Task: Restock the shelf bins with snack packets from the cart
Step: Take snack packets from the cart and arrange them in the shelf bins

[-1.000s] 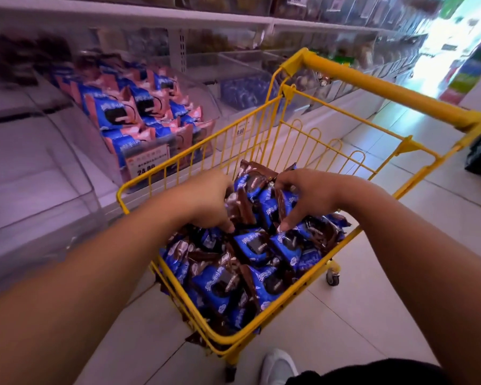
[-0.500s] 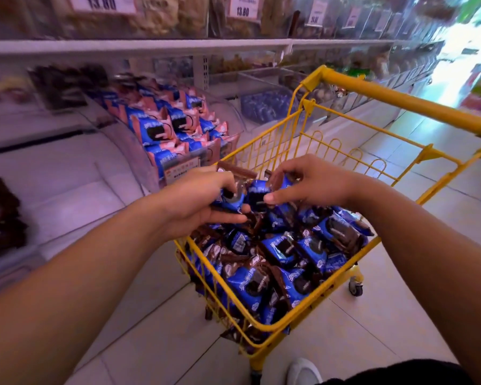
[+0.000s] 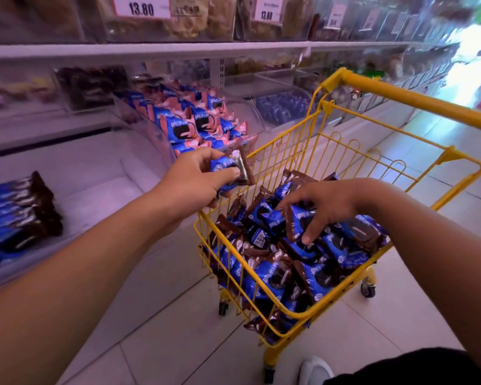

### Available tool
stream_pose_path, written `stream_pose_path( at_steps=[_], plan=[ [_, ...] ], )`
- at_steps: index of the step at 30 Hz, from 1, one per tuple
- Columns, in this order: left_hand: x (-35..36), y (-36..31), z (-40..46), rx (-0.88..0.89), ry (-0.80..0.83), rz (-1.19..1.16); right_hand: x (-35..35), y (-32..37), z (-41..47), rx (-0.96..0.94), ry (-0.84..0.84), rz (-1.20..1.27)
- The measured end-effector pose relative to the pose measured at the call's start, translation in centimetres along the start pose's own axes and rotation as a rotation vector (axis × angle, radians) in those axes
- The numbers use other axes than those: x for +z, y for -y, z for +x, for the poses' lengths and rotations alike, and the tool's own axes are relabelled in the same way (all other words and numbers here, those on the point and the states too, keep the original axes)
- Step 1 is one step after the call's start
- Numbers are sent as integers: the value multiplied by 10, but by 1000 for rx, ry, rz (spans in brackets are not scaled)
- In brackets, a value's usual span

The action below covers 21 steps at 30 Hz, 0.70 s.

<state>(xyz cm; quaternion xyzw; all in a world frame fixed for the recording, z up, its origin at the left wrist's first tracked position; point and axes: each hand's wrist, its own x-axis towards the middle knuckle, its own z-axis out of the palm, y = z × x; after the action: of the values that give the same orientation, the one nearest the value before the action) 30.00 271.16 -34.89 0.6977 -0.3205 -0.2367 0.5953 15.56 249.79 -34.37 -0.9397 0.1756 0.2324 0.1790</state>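
Packets (image 3: 230, 170) now lifting clear of cart (image 3: 408, 95) in left hand (image 3: 190, 182), fingers pinching them, heading twd shelf bin (image 3: 100, 173) w/ matching stock. Right hand (image 3: 325, 207) is curling round more packets in cart pile.

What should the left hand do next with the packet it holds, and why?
Probably carry it left to the bin holding matching blue-and-brown packets. The left hand already grips a packet lifted above the cart rim, while the right hand reaches into the pile.
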Motion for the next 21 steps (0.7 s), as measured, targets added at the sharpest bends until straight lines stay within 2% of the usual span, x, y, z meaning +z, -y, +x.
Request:
stream_pose_path(
  at_steps=[7, 9, 11, 12, 14, 16, 21],
  plan=[
    [-1, -1, -1, 44, 84, -23, -5, -1, -14, -195, -250, 267],
    [1, -1, 0, 13, 88, -38, -13, 3, -25, -292, -281, 566],
    [5, -4, 0, -74, 110, -179, -17, 14, -32, -379, -217, 902],
    [5, -6, -1, -120, 140, -267, -16, 23, -34, -414, -200, 952],
    [6, -8, -2, -165, 208, -368, -13, 41, -31, -458, -240, 842],
    [6, -9, -4, -121, 241, -342, -10, 57, -28, -463, -370, 708],
    [-3, -3, -6, -11, 186, -280, -8, 72, -24, -434, -716, 632]
  ],
)
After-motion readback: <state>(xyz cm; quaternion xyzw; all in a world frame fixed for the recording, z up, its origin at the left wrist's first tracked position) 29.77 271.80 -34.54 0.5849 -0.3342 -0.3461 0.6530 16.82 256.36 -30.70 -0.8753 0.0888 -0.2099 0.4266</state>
